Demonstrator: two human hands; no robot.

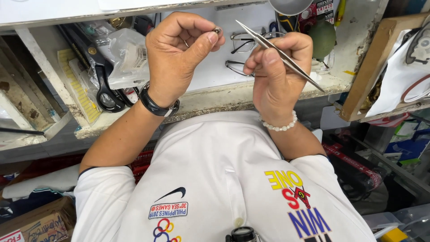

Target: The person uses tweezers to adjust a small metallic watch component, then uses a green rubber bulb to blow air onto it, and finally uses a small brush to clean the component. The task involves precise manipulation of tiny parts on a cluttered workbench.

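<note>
My left hand point(177, 58), with a black watch on its wrist, is raised over the bench and pinches a small round metal part point(217, 30) between thumb and forefinger. My right hand point(275, 78), which wears a white bead bracelet, grips slim metal tweezers point(291, 62). One end of the tweezers points up and left toward the small part, a short gap away from it. Both hands hover above the worn workbench point(215, 102).
Two pairs of thin-framed glasses point(244, 42) lie on the white bench surface behind the hands. At the left are black-handled tools point(105, 87) and a clear plastic bag point(125, 56). A wooden box with papers point(394, 67) stands at right. A loupe point(242, 234) hangs at my chest.
</note>
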